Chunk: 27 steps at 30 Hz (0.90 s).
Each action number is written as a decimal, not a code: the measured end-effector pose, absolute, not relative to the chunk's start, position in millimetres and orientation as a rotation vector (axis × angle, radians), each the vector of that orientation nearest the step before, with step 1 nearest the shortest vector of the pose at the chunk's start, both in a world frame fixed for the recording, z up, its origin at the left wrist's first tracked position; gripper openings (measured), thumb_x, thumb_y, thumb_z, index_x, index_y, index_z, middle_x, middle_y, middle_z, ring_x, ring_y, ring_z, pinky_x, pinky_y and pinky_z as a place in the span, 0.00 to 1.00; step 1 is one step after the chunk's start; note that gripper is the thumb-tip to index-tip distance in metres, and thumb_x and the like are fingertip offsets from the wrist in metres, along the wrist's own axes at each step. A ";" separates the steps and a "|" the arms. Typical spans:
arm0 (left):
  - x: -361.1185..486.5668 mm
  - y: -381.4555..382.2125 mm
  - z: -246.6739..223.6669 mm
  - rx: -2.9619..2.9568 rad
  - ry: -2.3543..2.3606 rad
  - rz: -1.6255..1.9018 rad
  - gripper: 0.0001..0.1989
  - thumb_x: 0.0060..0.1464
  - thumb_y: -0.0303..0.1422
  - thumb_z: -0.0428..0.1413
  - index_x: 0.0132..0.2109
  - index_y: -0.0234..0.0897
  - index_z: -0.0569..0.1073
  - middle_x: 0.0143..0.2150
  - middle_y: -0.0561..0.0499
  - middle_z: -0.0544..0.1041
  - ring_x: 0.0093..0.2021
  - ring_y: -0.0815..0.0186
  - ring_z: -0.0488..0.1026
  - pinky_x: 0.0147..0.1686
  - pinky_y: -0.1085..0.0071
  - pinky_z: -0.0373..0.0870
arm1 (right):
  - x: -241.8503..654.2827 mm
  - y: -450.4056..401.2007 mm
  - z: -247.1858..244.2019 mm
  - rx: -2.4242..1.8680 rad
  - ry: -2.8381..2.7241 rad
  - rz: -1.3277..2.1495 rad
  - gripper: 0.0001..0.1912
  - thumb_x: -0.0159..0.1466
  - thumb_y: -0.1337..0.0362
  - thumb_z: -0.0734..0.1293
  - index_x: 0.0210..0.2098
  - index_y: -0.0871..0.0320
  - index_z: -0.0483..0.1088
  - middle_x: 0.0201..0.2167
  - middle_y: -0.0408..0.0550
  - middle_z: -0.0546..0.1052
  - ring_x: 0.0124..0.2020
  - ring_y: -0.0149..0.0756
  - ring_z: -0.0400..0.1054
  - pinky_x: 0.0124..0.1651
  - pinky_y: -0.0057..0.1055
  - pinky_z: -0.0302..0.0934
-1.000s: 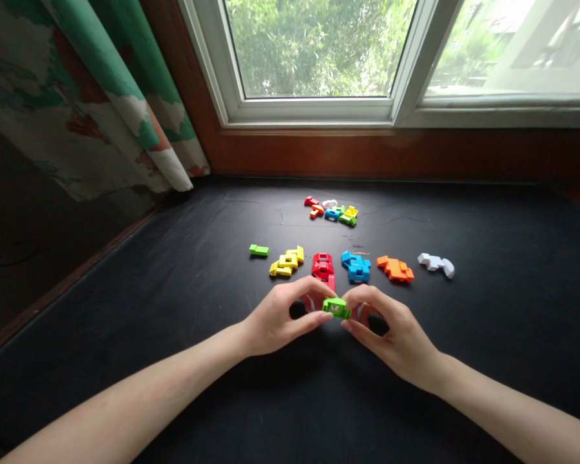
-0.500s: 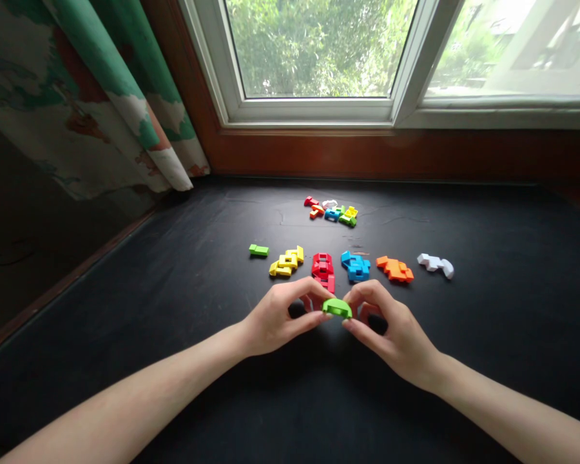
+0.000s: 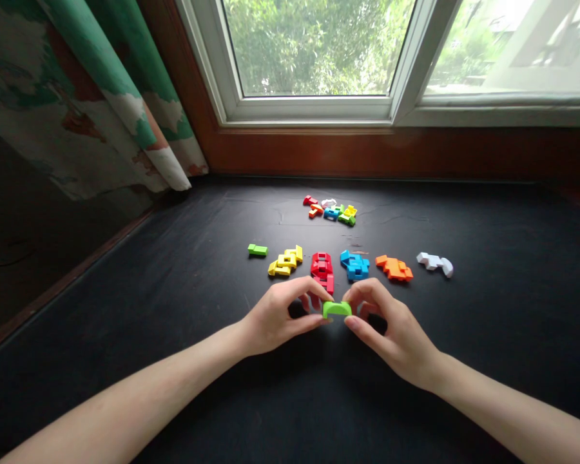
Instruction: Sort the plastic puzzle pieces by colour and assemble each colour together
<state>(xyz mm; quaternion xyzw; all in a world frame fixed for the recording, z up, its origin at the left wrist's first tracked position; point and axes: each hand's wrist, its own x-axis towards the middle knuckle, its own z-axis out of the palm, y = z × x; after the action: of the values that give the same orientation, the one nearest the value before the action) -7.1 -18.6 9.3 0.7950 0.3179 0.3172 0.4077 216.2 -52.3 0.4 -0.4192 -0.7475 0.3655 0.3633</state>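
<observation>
Between my two hands is a small bright green toy block with a notched shape, lifted off the black surface. My left hand pinches its left end between thumb and forefinger. On its right end, the thumb and forefinger of my right hand are closed too. Just beyond my fingers lie red blocks, partly covered by my left hand. Blue blocks sit to their right and yellow blocks to their left.
Farther right in the row are orange blocks and white blocks. A lone green block marks the left end. Behind, a mixed-colour pile lies nearer the window. A patterned curtain hangs at left.
The green block has been turned between my fingers, so a different side now faces me. Both hands keep nearly the same place.
</observation>
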 end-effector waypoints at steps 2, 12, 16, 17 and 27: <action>-7.4 -18.4 8.6 2.012 0.808 0.798 0.08 0.56 0.29 0.61 0.43 0.33 0.74 0.38 0.50 0.78 0.34 0.68 0.72 0.36 0.73 0.71 | 215.7 -52.6 -0.1 -1.079 -1.917 0.930 0.06 0.67 0.62 0.64 0.42 0.54 0.62 0.37 0.47 0.73 0.36 0.37 0.71 0.35 0.31 0.68; -8.6 -17.6 8.9 2.010 0.793 0.792 0.12 0.54 0.31 0.64 0.45 0.33 0.74 0.39 0.50 0.78 0.35 0.68 0.72 0.37 0.72 0.71 | 215.7 -53.5 -1.6 -1.053 -1.907 0.900 0.06 0.67 0.63 0.64 0.43 0.54 0.62 0.39 0.48 0.72 0.37 0.36 0.71 0.35 0.32 0.69; -8.9 -17.8 8.9 2.011 0.793 0.794 0.14 0.54 0.32 0.64 0.46 0.33 0.74 0.40 0.49 0.78 0.35 0.67 0.73 0.37 0.72 0.71 | 215.7 -53.3 -2.8 -1.045 -1.904 0.907 0.07 0.67 0.65 0.65 0.43 0.53 0.62 0.40 0.48 0.72 0.37 0.36 0.71 0.35 0.32 0.69; -9.0 -17.8 8.8 2.010 0.795 0.792 0.14 0.54 0.33 0.64 0.46 0.34 0.74 0.40 0.49 0.78 0.35 0.67 0.73 0.37 0.71 0.72 | 215.6 -53.2 -3.1 -1.040 -1.900 0.910 0.07 0.66 0.65 0.65 0.43 0.53 0.62 0.40 0.48 0.72 0.37 0.36 0.71 0.34 0.31 0.69; -8.6 -17.0 6.9 2.015 0.824 0.788 0.11 0.55 0.33 0.63 0.45 0.33 0.74 0.39 0.49 0.78 0.35 0.68 0.72 0.37 0.72 0.71 | 214.0 -52.5 -4.6 -0.987 -1.872 0.925 0.11 0.63 0.70 0.67 0.42 0.53 0.62 0.40 0.46 0.70 0.33 0.32 0.69 0.29 0.27 0.67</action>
<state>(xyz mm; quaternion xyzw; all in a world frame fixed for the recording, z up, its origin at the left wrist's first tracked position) -8.6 -17.0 6.9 0.7969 0.3261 0.3119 0.4016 214.0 -52.5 -4.6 -0.3909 -0.7414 0.3663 0.4041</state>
